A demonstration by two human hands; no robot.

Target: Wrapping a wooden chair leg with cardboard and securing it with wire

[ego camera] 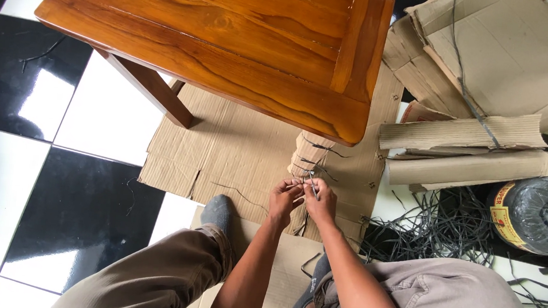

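Our left grip (285,199) and right grip (320,201) both pinched on dark strap (312,182), at cardboard-wrapped table leg (307,157), below wooden surface (231,35), we crouch on tiled floor (84,203)

It looked like a furniture packing area: a polished wooden table (232,31) stood on a checkered tile floor (43,153), amid corrugated cardboard sheets (234,150), cardboard rolls (466,151), loose black strapping (439,228) and a strapping spool (540,213)
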